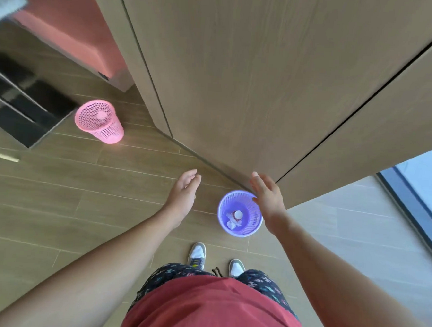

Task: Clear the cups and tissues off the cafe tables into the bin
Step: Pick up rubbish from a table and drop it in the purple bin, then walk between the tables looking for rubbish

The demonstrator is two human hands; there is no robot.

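Bin [219, 211] at your 12 holds cup [238, 214] and tissues [231, 223]; left hand [184, 194] and right hand [268, 199] are empty, fingers relaxed, and the right one over its rim could tip it.

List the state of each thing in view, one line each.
Purple bin: upright on the floor, holding rubbish.
Cup: inside the purple bin.
Tissues: crumpled, inside the purple bin.
Pink bin: upright on the floor; contents unclear.
Left hand: open, holding nothing.
Right hand: open, holding nothing, over the purple bin's rim.
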